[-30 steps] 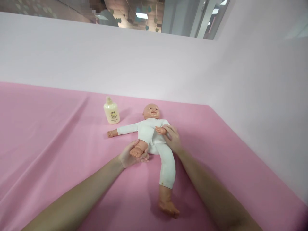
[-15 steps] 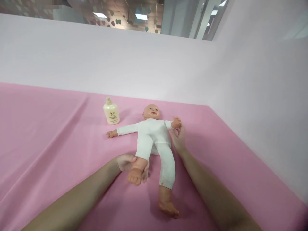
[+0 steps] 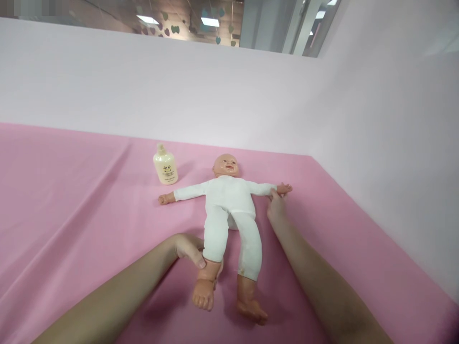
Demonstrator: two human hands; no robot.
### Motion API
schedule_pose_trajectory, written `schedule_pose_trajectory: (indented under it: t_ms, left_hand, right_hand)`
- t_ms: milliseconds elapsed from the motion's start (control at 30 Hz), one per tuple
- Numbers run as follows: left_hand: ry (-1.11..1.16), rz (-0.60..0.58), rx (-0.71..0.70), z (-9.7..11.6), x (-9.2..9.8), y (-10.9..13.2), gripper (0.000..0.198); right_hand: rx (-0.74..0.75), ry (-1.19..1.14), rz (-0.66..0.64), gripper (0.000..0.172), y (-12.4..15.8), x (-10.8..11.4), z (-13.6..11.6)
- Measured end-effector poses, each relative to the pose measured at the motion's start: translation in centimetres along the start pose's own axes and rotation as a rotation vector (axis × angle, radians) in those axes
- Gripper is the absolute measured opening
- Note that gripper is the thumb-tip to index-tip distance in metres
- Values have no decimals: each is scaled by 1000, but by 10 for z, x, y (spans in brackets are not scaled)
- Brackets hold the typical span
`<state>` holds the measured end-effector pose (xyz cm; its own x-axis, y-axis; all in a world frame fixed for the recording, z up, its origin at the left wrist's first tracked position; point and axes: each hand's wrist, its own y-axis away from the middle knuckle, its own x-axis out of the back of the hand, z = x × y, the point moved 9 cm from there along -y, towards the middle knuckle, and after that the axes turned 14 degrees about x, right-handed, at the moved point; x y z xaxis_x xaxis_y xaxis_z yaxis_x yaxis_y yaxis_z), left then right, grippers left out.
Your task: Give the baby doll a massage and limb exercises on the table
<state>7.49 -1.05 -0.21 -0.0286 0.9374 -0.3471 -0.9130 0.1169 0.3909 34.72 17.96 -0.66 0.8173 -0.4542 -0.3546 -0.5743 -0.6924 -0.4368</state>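
A baby doll in a white suit lies on its back, its head away from me and its arms spread. My left hand is wrapped round the doll's lower leg just above the foot, on the left side; most of its fingers are hidden behind the leg. On the right side, my right hand grips the doll's forearm near the wrist, thumb on top, with some fingers out of sight beneath. A cream lotion bottle with a pump-like top stands left of the doll's head.
Pink cloth covers the table and has creases on the left. A white wall runs along the back, and another closes off the right side. Above the back wall a window shows ceiling lights and hanging decorations.
My right hand has moved the doll's arm outward to the right, from bent to stretched out. The leg in my left hand has straightened, its foot coming down toward me.
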Motion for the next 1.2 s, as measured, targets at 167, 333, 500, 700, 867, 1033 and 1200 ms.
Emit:
schedule_pose_trajectory:
  t_ms: [167,333,500,700,867,1033,1200]
  left_hand:
    - [29,-93,-67,7,-8,0,52]
    - [166,-31,-284,14,11,4,58]
    - [419,228,-507,24,47,19,56]
    - [566,366,-562,24,60,21,50]
    - [580,389,-586,22,66,22,51]
    - [558,348,-553,20,65,21,53]
    - [463,258,-540,23,53,18,53]
  right_hand:
    - [7,17,13,77,6,-7,-17]
    - [238,24,-128,81,14,-34,-62]
    - [345,153,-419,70,39,-63,-76]
    - [466,295,-577,42,59,-77,-87]
    - [592,390,-688,33,69,-91,-97]
    - [590,399,-693,34,70,-91,-95]
    - [463,324,-628,42,56,-80,-78]
